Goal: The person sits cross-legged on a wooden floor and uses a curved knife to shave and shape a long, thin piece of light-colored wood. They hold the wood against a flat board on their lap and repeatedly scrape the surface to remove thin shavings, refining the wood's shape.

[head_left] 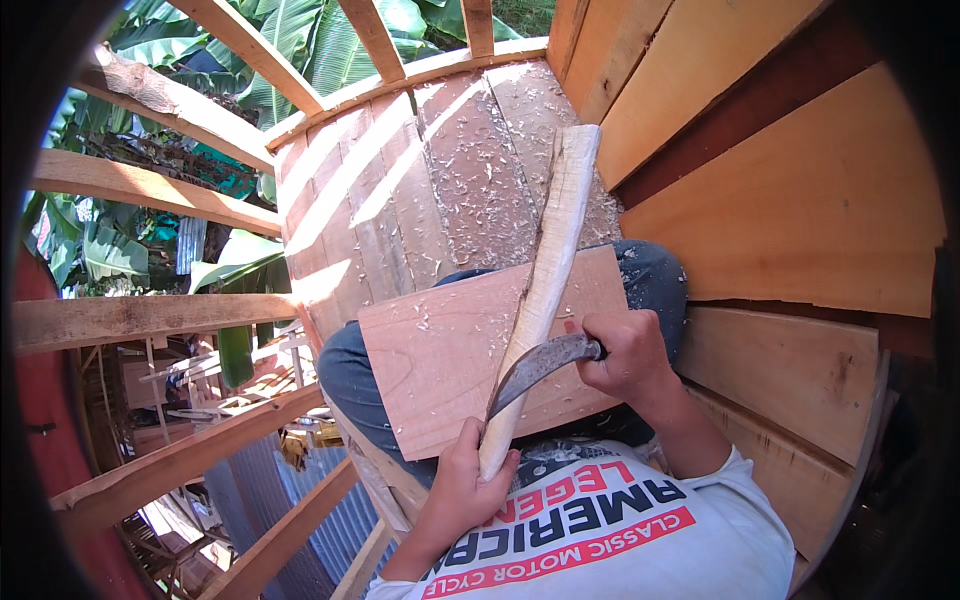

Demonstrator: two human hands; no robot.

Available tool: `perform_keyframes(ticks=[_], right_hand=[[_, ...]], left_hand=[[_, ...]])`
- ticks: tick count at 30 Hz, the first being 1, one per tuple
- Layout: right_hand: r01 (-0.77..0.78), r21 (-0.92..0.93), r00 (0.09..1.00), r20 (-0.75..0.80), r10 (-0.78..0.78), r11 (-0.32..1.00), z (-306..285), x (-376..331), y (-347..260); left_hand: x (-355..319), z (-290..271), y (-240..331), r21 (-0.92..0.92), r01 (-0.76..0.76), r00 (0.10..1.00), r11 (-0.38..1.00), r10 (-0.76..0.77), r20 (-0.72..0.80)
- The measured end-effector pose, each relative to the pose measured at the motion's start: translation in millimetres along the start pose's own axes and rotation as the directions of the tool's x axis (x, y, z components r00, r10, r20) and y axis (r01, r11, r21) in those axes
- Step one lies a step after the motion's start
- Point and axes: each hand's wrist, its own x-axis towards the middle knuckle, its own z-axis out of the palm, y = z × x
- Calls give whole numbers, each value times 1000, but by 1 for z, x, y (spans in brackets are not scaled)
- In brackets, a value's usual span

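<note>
From my remote view, the long pale piece of wood (553, 265) is in the middle of the scene, slanting across the lap board (420, 365), its far end up over the floor and leaning right, its near end just beside the shirt (600, 535). Its left edge is dark and rough; the face toward me is pale. I cannot tell whether its underside touches the board.

At the near end I have the left hand (465, 480), its fingers wrapped around the wood. To the right, the right hand (625, 350) has its fingers closed in a fist around the handle of the curved knife (545, 368). The blade lies across the wood's near part, its tip pointing left and near, just beyond the left hand.

The reddish-brown board rests over the legs in blue jeans (355, 385), dotted with small shavings. Beyond it, I see plank flooring (395, 225) strewn with more pale shavings and striped with sunlight on the left. Wide wooden boards (800, 215) make a wall on the right. On the left, spaced wooden bars (150, 320) open onto large green leaves (310, 50) on the far side and a corrugated sheet (255, 500) on the near side.
</note>
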Motion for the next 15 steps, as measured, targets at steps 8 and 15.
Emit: perform_keyframes(ticks=[8,15], right_hand=[[-115,-48,979,-177,105,992,-2,8,27],[-2,-2,1000,-1,2,1000,11,-10,-7]], left_hand=[[-4,5,7,-84,-2,999,996,5,33],[-2,6,0,-3,-55,998,998,55,-32]])
